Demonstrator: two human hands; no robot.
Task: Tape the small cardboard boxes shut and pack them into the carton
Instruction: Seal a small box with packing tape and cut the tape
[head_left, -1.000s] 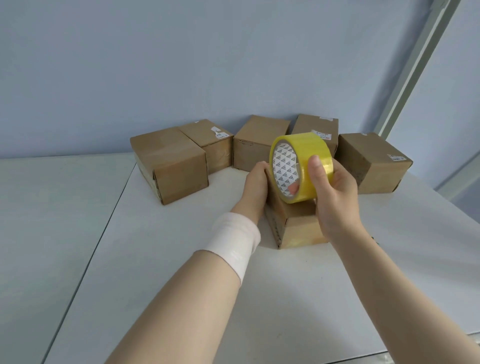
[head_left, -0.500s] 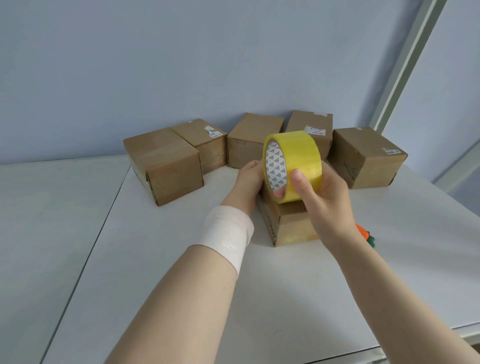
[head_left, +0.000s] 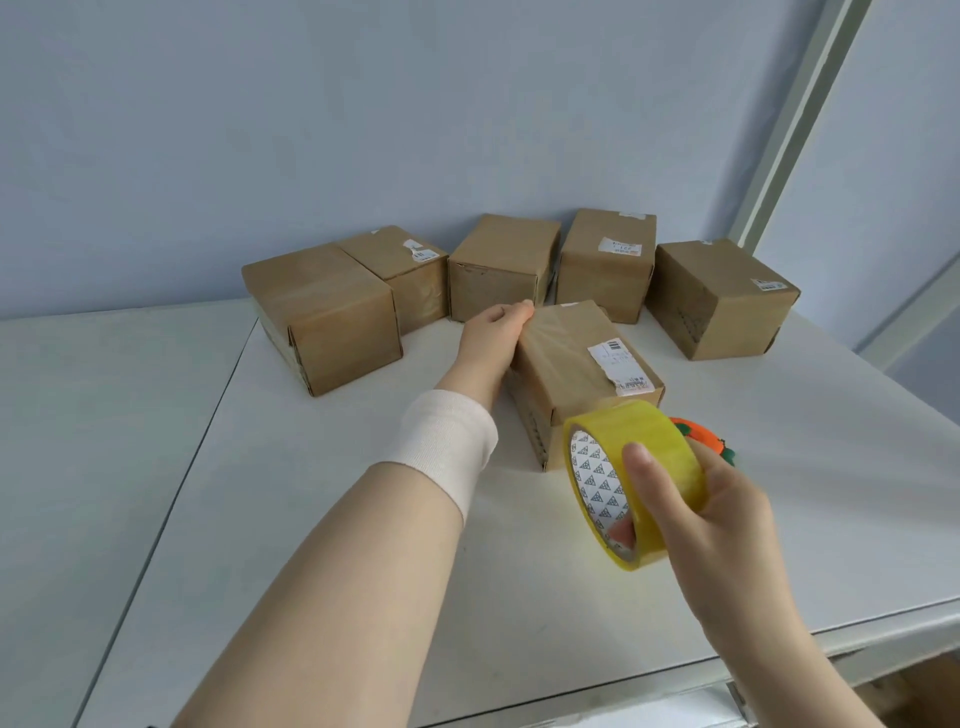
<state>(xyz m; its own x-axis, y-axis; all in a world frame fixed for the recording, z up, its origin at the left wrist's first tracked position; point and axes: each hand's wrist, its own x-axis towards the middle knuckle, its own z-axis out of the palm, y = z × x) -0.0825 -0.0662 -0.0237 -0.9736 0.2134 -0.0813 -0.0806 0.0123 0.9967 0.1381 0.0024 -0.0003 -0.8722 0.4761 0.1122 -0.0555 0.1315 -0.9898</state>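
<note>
— Where's our small labelled brown cardboard box (head_left: 576, 358)?
— Frame centre, on the white table (head_left: 311, 530). Our left hand (head_left: 493, 332) holds its far-left corner, fingers curled round.
— Our right hand (head_left: 717, 504)?
— Lower right, gripping the yellow tape roll (head_left: 639, 457). Across the upper middle sit five other brown boxes (head_left: 322, 312).

bare white table (head_left: 291, 545) wide open on my left and near side, five boxes (head_left: 501, 265) walling the back, nearest box (head_left: 566, 353) held by my left hand (head_left: 493, 332), tape roll (head_left: 639, 467) in my right hand (head_left: 722, 519) blocking its near end, orange object (head_left: 698, 434) close beside its right
</note>
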